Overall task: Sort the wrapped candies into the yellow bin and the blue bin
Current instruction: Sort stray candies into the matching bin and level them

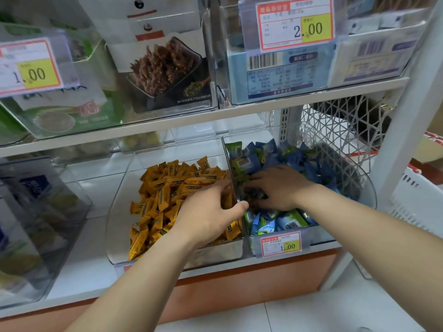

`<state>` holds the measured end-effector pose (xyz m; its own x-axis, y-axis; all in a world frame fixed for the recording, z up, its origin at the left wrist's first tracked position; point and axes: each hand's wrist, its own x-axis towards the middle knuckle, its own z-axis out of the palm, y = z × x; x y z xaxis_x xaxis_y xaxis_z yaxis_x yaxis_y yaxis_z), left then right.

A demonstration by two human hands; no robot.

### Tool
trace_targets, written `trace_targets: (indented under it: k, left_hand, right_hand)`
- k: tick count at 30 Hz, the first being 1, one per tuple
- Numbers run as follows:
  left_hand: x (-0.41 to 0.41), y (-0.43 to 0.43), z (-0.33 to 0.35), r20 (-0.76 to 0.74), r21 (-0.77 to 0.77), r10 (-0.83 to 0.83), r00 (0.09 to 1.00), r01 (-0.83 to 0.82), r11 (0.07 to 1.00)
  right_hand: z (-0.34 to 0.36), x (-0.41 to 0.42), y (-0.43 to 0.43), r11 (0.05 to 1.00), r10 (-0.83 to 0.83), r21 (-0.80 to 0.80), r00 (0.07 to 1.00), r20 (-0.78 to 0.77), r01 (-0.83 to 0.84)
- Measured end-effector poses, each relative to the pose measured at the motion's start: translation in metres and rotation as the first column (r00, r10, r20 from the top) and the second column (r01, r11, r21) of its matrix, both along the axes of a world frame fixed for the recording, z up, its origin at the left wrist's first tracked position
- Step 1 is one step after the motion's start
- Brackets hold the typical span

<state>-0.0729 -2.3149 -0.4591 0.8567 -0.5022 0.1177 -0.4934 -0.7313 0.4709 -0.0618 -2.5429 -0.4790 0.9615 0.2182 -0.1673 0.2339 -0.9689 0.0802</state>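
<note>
The yellow-wrapped candies (167,195) lie heaped in the yellow bin (215,254), a clear tub on the lower shelf (84,267); just beside it on the right, wall against wall, stands the blue bin (368,188), piled with blue-wrapped candies (299,159) and with green-wrapped candies (239,176) mixed among them, mostly along its left side and front.

Your left hand (206,212) is down in the yellow bin at its right wall; the fingers curl into the yellow heap and the thumb lies on the rim of the wall between the two bins; whether it grasps a candy, pinches the wall or merely rests there cannot be told, since the fingertips are buried.

Your right hand (280,188) lies palm down on the pile in the blue bin, fingers reaching left into the green and blue wrappers close to that same wall; the tips are sunk among the candies, so you cannot tell here either whether anything is held. The two hands are near each other, with the wall between them.

A red-edged price tag (280,244) reading 1.00 sits on the front of the blue bin; to the far left stands another clear tub (36,212) of blurred packets; above, the upper shelf carries boxed snacks behind a 2.00 label (294,22); a white lattice basket (335,123) stands behind the blue bin.
</note>
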Motion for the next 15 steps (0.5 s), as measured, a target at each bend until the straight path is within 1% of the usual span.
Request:
trace_targets:
  k: [2, 4, 9, 11, 12, 13, 14, 15]
  left_hand:
    - [0.0, 0.0, 0.0, -0.006, -0.012, -0.004, 1.0, 0.004, 1.0]
    - [0.0, -0.001, 0.0, -0.013, -0.023, -0.013, 1.0, 0.013, 1.0]
    - [0.001, -0.001, 0.0, -0.015, -0.017, 0.002, 1.0, -0.002, 1.0]
    - [0.001, 0.0, -0.001, -0.015, -0.018, 0.004, 1.0, -0.004, 1.0]
    - [0.001, 0.0, -0.001, -0.014, -0.019, 0.002, 1.0, -0.002, 1.0]
    - [0.001, 0.0, 0.0, -0.01, -0.019, 0.001, 1.0, -0.001, 1.0]
    - [0.001, -0.001, 0.0, -0.006, -0.017, 0.002, 1.0, -0.002, 1.0]
    - [0.0, -0.001, 0.0, -0.005, -0.017, 0.002, 1.0, -0.002, 1.0]
  right_hand:
    - [0.007, -0.001, -0.008, 0.999, -0.048, -0.019, 0.997, 0.053, 0.049]
    - [0.015, -0.003, -0.014, 0.994, -0.087, -0.063, 0.994, 0.071, 0.091]
    - [0.035, -0.007, -0.015, 0.931, -0.307, -0.208, 0.952, -0.002, 0.3]
    - [0.039, -0.004, -0.006, 0.913, -0.319, -0.257, 0.947, 0.032, 0.316]
    - [0.04, -0.002, -0.001, 0.931, -0.285, -0.215, 0.956, 0.075, 0.294]
    - [0.04, 0.001, 0.004, 0.967, -0.225, -0.093, 0.967, 0.12, 0.237]
    - [0.038, 0.003, 0.009, 0.984, -0.163, 0.101, 0.977, 0.142, 0.149]
    - [0.034, 0.004, 0.015, 0.947, -0.115, 0.312, 0.988, 0.106, 0.076]
